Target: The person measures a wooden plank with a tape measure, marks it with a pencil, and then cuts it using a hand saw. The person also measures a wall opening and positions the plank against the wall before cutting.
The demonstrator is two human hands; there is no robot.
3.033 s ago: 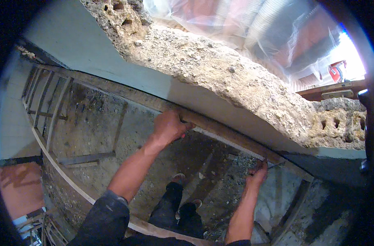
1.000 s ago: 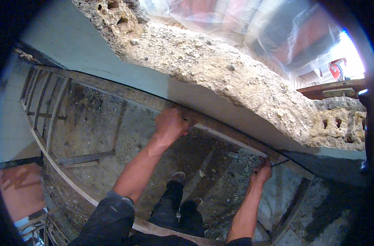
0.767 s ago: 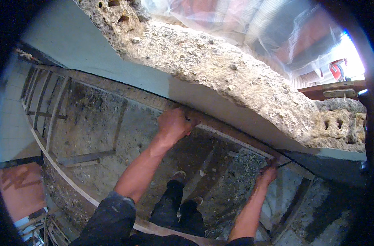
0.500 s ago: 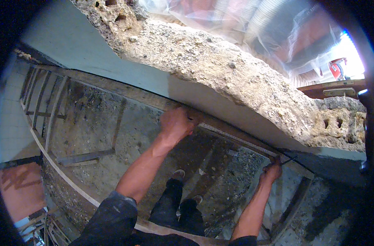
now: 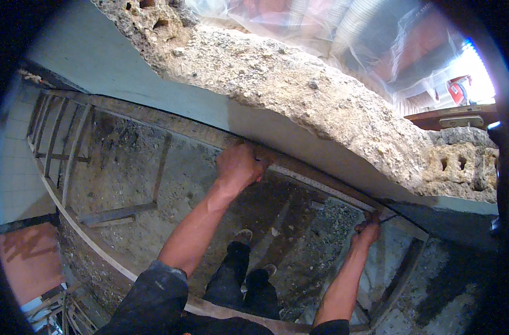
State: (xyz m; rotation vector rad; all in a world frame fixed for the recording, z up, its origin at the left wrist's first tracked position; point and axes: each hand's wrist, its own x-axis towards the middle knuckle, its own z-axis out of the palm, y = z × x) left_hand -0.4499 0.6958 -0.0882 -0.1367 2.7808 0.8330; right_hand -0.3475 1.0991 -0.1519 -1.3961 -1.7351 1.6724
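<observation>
A long wooden beam [image 5: 193,127] runs along the foot of the wall, part of a wooden frame around me. My left hand [image 5: 240,166] is closed in a fist at the beam, around the end of a tape measure [image 5: 316,187], mostly hidden by the fingers. The pale, finely marked blade lies along the beam toward my right hand. Farther right, my right hand [image 5: 369,230] is closed at the beam, pinching a thin dark stick like a pencil [image 5: 388,218]. Its tip points toward the wall.
A rough, broken masonry ledge [image 5: 277,84] juts out above the beam, with clear plastic sheeting [image 5: 344,33] behind it. Frame slats [image 5: 76,151] stand at the left. A loose wood piece [image 5: 118,214] lies inside the frame. An orange-brown board [image 5: 28,254] is at the lower left.
My right hand and the thin dark stick have shifted slightly, the stick's tip drawing in a little from the right. My left hand stays in nearly the same place on the beam.
</observation>
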